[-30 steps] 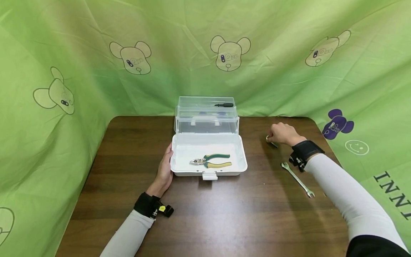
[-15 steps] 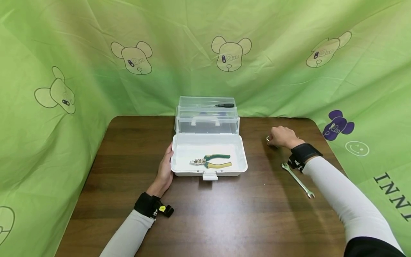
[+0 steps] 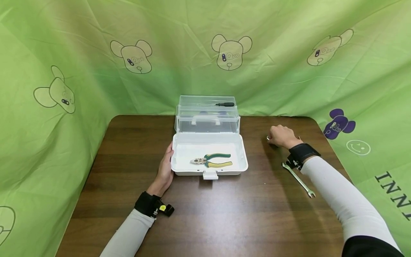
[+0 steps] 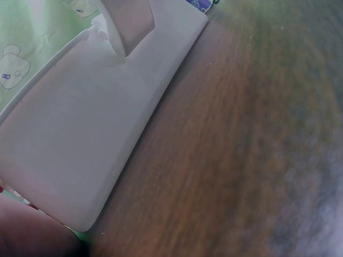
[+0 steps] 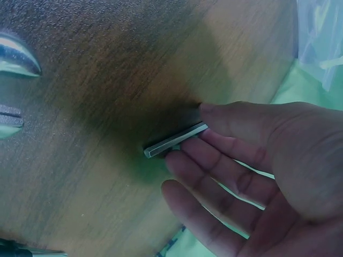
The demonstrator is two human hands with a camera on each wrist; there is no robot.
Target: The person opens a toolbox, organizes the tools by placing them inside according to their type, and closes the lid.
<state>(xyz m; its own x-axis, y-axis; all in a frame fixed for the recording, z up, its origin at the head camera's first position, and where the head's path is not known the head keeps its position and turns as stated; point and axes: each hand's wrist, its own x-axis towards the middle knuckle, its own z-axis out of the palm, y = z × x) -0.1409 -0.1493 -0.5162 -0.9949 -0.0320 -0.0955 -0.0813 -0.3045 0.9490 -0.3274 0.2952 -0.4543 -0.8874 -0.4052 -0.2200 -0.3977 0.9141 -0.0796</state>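
Observation:
A white toolbox [image 3: 209, 172] stands at the table's middle with its clear lid raised. Combination pliers [image 3: 211, 161] with green and yellow handles lie inside. My left hand [image 3: 164, 171] rests along the box's left wall, fingers extended; the left wrist view shows the white box wall [image 4: 80, 123] and part of the hand [image 4: 32, 230]. At the right my right hand [image 3: 283, 136] pinches a metal hex key [image 5: 174, 141] between thumb and fingers, low over the table; its far part is hidden by the hand. An open-end wrench [image 3: 298, 180] lies nearer, beside the right wrist.
A black-handled screwdriver [image 3: 224, 104] lies in the clear lid section [image 3: 205, 112] at the back. Green printed cloth [image 3: 179, 53] hangs around the wooden table [image 3: 224, 217] at the back and sides.
My right hand has dropped slightly toward me, and the hex key, more visible a second ago, is mostly covered now. My left hand and the toolbox stay put.

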